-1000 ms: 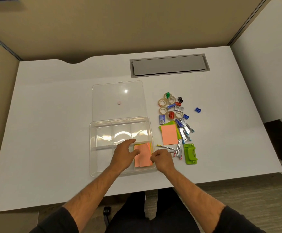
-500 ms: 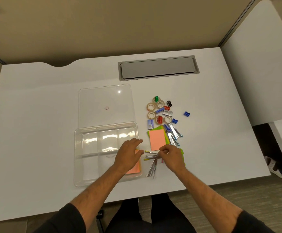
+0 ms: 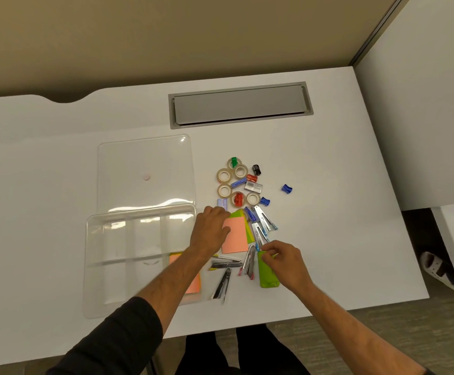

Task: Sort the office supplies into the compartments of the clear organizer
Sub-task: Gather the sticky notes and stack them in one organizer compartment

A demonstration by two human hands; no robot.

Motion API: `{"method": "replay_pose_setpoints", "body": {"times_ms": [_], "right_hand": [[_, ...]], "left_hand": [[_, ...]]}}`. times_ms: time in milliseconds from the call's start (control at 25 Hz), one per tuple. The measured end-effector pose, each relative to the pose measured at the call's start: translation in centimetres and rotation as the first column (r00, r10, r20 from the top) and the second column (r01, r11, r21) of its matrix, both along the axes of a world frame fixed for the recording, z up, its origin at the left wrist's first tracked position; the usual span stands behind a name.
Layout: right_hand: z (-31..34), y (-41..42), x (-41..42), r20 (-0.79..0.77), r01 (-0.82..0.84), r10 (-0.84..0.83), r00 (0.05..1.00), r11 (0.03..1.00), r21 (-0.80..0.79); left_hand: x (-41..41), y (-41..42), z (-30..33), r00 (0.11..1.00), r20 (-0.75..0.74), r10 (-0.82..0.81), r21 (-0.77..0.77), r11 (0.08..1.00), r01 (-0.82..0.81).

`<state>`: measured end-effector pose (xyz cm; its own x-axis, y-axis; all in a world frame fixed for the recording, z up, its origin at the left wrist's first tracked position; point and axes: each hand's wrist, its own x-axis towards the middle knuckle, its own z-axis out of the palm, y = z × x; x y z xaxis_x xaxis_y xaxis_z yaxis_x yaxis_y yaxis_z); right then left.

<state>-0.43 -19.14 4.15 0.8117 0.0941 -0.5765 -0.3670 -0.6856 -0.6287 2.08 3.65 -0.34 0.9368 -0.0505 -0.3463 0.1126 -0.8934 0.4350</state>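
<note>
- Fingers point(image 3: 270, 251) of the right hand point(image 3: 285, 262) are pinched on something small above the green punch point(image 3: 266, 274); what is held cannot be told.
- Left hand point(image 3: 211, 231) is laid flat on the notes point(image 3: 235, 234), beside the organizer point(image 3: 128, 266).
- Notes are judged light and floppy, best pinched at an edge.

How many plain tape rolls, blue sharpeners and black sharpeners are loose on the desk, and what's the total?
plain tape rolls: 4
blue sharpeners: 2
black sharpener: 1
Total: 7
</note>
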Motion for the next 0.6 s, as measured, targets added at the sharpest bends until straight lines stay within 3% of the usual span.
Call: {"method": "replay_pose_setpoints", "body": {"times_ms": [200, 360, 600], "right_hand": [[-0.6, -1.2, 0.9, -0.026, -0.001, 0.001, 1.000, 1.000, 0.017], [-0.7, -1.4, 1.1, -0.029, 0.012, -0.012, 1.000, 1.000, 0.016], [-1.1, -0.6, 1.0, -0.034, 0.010, -0.009, 0.999, 1.000, 0.018]], "left_hand": [[0.8, -0.8, -1.1, 0.996, -0.072, -0.044, 0.182, 0.982, 0.056], [0.8, -1.5, -1.6, 0.995, -0.045, -0.090, 0.298, 0.949, 0.099], [0.7, -1.2, -1.7, 0.999, -0.022, -0.047, 0.245, 0.968, 0.051]]}}
